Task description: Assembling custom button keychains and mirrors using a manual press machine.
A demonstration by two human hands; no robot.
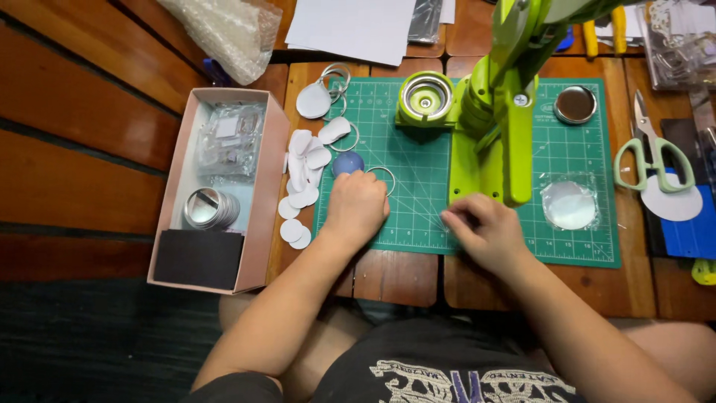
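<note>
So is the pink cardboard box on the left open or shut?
Open: the pink box has no lid on, and its metal discs and plastic bags show.

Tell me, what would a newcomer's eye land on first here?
Likely the bright lime-green lever press standing on the green gridded cutting mat at centre. Both hands rest on the mat's near edge: the left hand beside scattered white paper discs, the right hand just below the press.

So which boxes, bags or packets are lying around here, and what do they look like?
Pink cardboard box: left of the green mat, open, oblong.
Clear plastic packets: inside the box, crinkled.
Bubble-wrap bag: top left, translucent.
Clear sleeve of discs: on the mat, right of the right hand.
</note>
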